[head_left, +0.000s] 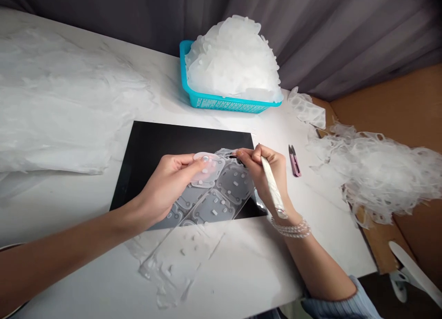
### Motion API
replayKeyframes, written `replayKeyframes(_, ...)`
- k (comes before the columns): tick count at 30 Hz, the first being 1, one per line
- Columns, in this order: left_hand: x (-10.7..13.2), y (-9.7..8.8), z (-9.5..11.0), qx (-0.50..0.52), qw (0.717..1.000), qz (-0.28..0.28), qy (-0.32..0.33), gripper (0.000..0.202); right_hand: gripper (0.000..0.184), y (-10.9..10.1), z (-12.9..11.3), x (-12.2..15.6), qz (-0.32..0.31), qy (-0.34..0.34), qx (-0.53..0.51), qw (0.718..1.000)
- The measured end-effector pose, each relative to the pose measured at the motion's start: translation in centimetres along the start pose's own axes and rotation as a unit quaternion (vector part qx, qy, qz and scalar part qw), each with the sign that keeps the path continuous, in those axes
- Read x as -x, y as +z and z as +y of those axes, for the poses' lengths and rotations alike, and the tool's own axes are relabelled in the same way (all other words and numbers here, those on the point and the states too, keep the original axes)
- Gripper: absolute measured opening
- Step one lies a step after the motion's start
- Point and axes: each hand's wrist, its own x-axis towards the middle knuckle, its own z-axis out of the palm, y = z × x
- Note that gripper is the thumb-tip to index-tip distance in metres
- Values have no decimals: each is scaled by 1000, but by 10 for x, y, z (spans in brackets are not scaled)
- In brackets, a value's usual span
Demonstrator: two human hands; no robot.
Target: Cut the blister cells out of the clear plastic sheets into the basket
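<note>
Hands work at the middle of the desk (pixel 241 273), over a black board (pixel 179 139) near its front edge. The left hand (pixel 169 185) holds a rounded translucent piece (pixel 207 169), its fingers (pixel 186 160) pressed together with the thumb on top. That piece sits just above a clear moulded sheet (pixel 221 190) of similar rounded shapes, which lies across the board and overhangs its front edge. The right hand (pixel 265 171) is beside it, its fingers (pixel 250 155) pinching a slim white-handled tool (pixel 272 185) like a pen; the tool's tip is hidden. The step in hand looks like freeing a moulded piece from the sheet, and the next move seems to call for a firm hold while the tool works along the edge.

Toward the back edge, a teal basket (pixel 203 100) holds a heap of translucent pieces (pixel 233 56). Pink-handled snips (pixel 294 161) lie right of the board, and punched-out scrap webbing (pixel 376 171) spills over the right edge. Translucent film (pixel 62 98) covers the left side.
</note>
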Motion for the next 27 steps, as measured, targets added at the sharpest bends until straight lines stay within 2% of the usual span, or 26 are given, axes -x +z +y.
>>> replayKeyframes(6,8,6,-3,34,998,55,18,29,44,1,5,-5,14,-3,10,1000)
replayKeyframes(9,8,7,-4,18,998,53,11,27,44,3,-4,-4,-6,11,19,1000)
replayKeyframes(14,4,4,2,-17,1000,10,-8,23,48,4,-23,-3,-178,46,18,983)
replayKeyframes(16,2,2,5,-31,999,-2,-20,23,51,4,-25,-3,-214,39,-18,976)
replayKeyframes(20,-3,0,10,-53,998,-41,-17,22,54,2,-24,-1,-199,31,-45,978)
replayKeyframes(23,-6,2,13,-59,997,-41,-26,28,52,2,-26,3,-185,17,-38,982)
replayKeyframes(27,-6,5,16,-50,996,-43,-65,37,47,2,-27,9,-167,-45,17,985)
